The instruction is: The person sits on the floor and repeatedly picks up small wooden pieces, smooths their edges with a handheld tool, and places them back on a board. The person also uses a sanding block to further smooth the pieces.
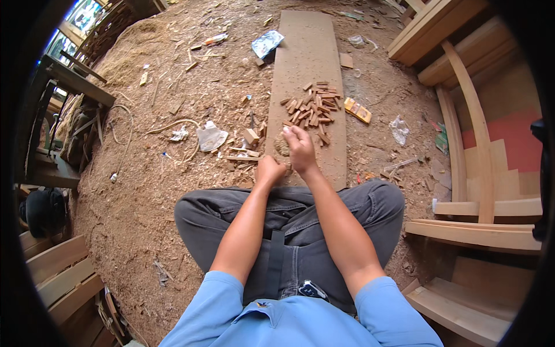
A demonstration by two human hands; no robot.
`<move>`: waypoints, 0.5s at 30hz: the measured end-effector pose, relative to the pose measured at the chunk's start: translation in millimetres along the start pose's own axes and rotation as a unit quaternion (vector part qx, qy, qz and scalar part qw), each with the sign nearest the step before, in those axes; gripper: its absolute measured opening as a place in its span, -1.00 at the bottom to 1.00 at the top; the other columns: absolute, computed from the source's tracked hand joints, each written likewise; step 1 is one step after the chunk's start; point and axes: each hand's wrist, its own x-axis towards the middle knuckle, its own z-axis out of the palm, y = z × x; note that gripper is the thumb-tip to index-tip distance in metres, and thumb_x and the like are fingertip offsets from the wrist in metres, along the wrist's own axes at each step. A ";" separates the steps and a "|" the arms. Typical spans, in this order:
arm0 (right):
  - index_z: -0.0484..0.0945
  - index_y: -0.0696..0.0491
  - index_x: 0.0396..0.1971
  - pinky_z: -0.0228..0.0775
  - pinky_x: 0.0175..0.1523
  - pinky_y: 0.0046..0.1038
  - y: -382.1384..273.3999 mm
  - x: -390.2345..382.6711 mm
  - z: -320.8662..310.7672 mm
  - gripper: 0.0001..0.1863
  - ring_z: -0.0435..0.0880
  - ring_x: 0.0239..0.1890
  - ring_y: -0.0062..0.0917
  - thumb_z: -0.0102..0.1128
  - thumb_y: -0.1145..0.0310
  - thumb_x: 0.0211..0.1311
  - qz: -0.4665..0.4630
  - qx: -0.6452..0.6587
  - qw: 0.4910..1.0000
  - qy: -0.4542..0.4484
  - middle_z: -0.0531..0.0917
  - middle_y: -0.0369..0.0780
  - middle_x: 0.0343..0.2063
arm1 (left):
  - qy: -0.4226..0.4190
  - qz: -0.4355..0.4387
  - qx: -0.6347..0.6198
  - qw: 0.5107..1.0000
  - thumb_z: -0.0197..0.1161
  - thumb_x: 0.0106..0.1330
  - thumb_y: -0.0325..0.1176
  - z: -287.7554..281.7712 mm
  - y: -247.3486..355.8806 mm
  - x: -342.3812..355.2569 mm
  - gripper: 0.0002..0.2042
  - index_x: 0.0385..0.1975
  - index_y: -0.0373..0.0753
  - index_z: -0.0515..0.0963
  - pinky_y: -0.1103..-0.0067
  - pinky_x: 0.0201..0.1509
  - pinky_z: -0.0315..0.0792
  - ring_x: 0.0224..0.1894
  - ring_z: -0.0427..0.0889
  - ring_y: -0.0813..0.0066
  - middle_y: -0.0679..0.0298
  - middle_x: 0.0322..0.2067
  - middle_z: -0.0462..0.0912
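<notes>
Presently: two bare hands over the near part of a board, small wooden pieces just beyond

Right hand [300, 150]: fingers bent toward the thumb, above the board [306, 52]; whether the tips pinch a piece cannot be told.
Left hand [270, 171]: curled into a loose fist at the board's left edge, near the right; its contents, if any, are hidden by the fingers.
Round tan item [281, 146]: beside the right palm, partly covered by that hand; kind and contact unclear.
Small wooden pieces [315, 106]: reddish-brown, heaped loosely mid-board, closer to its right edge; nearest ones partly masked by the right hand, overlapping ones too jumbled to count.
Thin pale strip [243, 158]: off the left edge, pointing at the left hand; whether it is touched cannot be told.
Wood block [251, 136]: pale, off the same edge.
Yellow pack [358, 110]: just beside the right edge.
Blue-and-white packet [267, 44]: at the left edge, toward the far end.
Board's near end: hidden by dark trousers [370, 203].
Timber framing [471, 144], far right, and dark machinery [63, 87], far left: both cut off by the black rim.
</notes>
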 end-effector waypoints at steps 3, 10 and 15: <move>0.49 0.11 -0.42 0.15 -0.34 -0.68 -4.6 -1.5 2.3 -0.78 0.29 -0.44 -0.81 0.05 0.32 0.42 -0.010 0.053 0.998 0.038 0.43 -0.46 -0.51 | 0.069 0.006 0.006 0.998 0.28 0.06 -0.21 -3.4 2.5 -5.6 -0.70 -0.36 -0.34 0.70 0.26 -0.05 0.55 -0.16 0.72 0.03 -0.13 -0.30 0.71; 0.44 0.12 -0.55 0.11 -0.45 -0.58 -6.3 -4.5 1.4 -0.68 0.26 -0.55 -0.77 0.05 0.29 0.40 -0.057 0.026 0.998 0.031 0.37 -0.43 -0.67 | 0.041 0.013 0.026 0.999 0.26 0.10 -0.20 -4.1 4.2 -4.7 -0.72 -0.34 -0.27 0.71 0.27 0.02 0.53 -0.12 0.69 -0.02 -0.10 -0.25 0.70; 0.47 0.16 -0.52 0.19 -0.42 -0.52 -3.2 -1.3 -0.1 -0.67 0.32 -0.54 -0.72 0.07 0.25 0.39 -0.029 0.010 0.999 0.020 0.42 -0.37 -0.65 | 0.029 0.010 0.021 0.999 0.33 0.07 -0.19 -2.8 -0.2 1.7 -0.71 -0.37 -0.30 0.71 0.27 -0.02 0.54 -0.17 0.70 -0.02 -0.11 -0.29 0.70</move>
